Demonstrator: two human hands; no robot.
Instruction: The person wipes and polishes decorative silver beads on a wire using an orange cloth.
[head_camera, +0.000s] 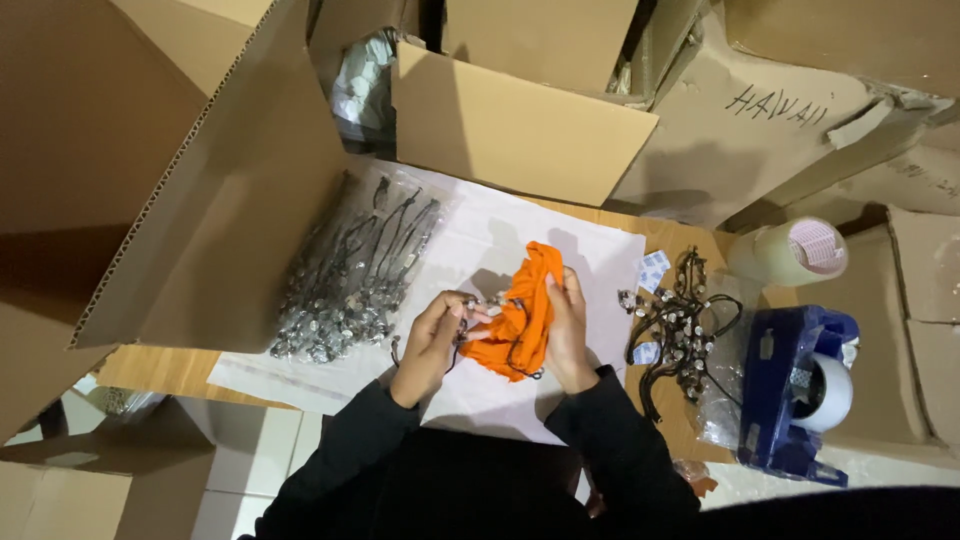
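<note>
My left hand (432, 338) pinches a beaded cord bracelet (483, 303) whose dark cord hangs below the fingers. My right hand (567, 335) grips a small orange cloth pouch (518, 315), crumpled and held upright between both hands. The bracelet's beads touch the pouch's left edge. Both hands hover over a white sheet (470, 250) on a wooden table (160, 368). Both of my sleeves are black.
A clear bag of beaded bracelets (355, 275) lies to the left. Loose bracelets (680, 315) and small white packets lie to the right, beside a blue tape dispenser (795, 390) and a tape roll (795, 252). Cardboard boxes (520, 125) crowd the back and left.
</note>
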